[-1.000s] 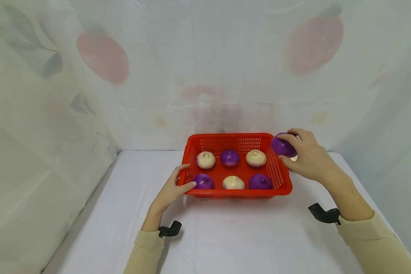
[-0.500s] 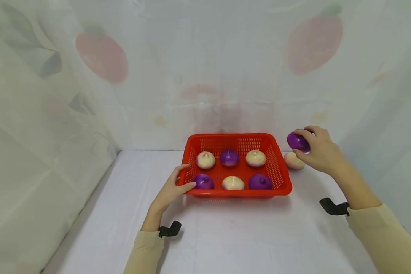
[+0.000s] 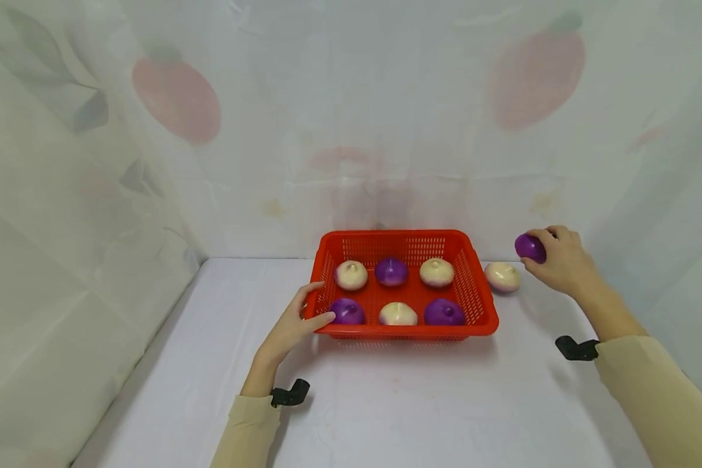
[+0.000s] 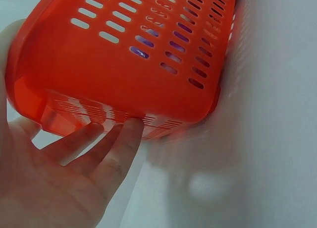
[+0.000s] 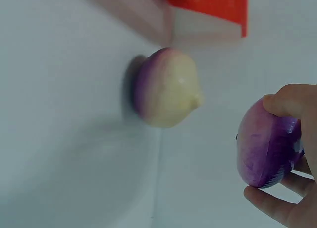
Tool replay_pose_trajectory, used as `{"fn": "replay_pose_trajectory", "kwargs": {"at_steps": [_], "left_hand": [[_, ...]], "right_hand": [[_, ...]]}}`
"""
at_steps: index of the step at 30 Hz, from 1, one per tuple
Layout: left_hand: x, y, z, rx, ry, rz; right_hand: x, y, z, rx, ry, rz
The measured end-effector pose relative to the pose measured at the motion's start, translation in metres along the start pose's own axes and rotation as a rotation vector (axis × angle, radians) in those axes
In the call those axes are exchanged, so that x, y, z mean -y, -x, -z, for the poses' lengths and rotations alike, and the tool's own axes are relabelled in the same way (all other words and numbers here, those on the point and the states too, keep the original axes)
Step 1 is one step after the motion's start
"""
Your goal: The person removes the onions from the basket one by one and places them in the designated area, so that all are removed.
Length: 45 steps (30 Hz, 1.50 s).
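Observation:
My right hand (image 3: 561, 263) holds a turnip (image 3: 530, 248), purple side showing, in the air right of the red plastic basket (image 3: 406, 330). In the right wrist view, thumb and fingers grip that turnip (image 5: 265, 143) from opposite sides. A cream-topped turnip (image 3: 502, 277) sits on the table between the basket and this hand. My left hand (image 3: 289, 325) grips the basket's left front corner, thumb over the rim and fingers against the outer wall, as the left wrist view shows. Two rows of turnips, some purple and some cream on top, lie inside, including a purple turnip (image 3: 391, 271).
A white cloth covers the table (image 3: 398, 403). Behind it hangs a pale curtain (image 3: 351, 117) with faded fruit prints, and similar sheets enclose both sides. Black wrist mounts (image 3: 290, 392) stick out from both forearms.
My right hand has carried the purple turnip rightward, away from the basket's right rim, uncovering the cream turnip on the table. The left hand and the basket stay in place.

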State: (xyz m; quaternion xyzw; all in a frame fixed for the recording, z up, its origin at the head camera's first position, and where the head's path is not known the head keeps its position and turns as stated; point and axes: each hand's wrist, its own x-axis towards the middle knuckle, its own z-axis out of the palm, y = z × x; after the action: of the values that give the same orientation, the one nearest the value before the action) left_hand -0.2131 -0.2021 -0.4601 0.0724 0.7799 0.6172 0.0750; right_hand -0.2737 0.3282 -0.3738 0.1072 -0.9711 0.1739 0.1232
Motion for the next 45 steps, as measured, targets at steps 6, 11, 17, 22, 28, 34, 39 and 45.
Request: {"fn": "replay_pose_trajectory", "kwargs": {"at_steps": [6, 11, 17, 22, 28, 34, 39, 45], "left_hand": [[0.0, 0.0, 0.001, -0.006, -0.006, -0.004], [0.001, 0.0, 0.0, -0.007, -0.003, -0.004], [0.002, -0.001, -0.001, -0.007, 0.002, -0.008], [0.001, -0.002, -0.001, 0.001, 0.002, -0.013], [0.001, -0.002, -0.001, 0.003, 0.007, -0.008], [0.0, -0.001, -0.001, 0.002, 0.008, -0.002], [-0.002, 0.0, -0.001, -0.001, -0.001, -0.002], [-0.003, 0.0, -0.001, -0.002, -0.003, 0.001]], "right_hand": [[-0.02, 0.001, -0.014, 0.034, 0.005, -0.05], [-0.034, 0.005, -0.03, 0.062, 0.004, -0.095], [-0.052, 0.013, -0.054, 0.083, -0.024, -0.145], [-0.057, 0.018, -0.068, 0.093, -0.068, -0.192], [-0.057, 0.018, -0.072, 0.084, -0.072, -0.191], [-0.056, 0.017, -0.062, 0.118, -0.038, -0.139], [-0.049, 0.013, -0.045, 0.114, -0.007, -0.074], [-0.034, 0.01, -0.024, 0.039, -0.01, -0.014]]}}
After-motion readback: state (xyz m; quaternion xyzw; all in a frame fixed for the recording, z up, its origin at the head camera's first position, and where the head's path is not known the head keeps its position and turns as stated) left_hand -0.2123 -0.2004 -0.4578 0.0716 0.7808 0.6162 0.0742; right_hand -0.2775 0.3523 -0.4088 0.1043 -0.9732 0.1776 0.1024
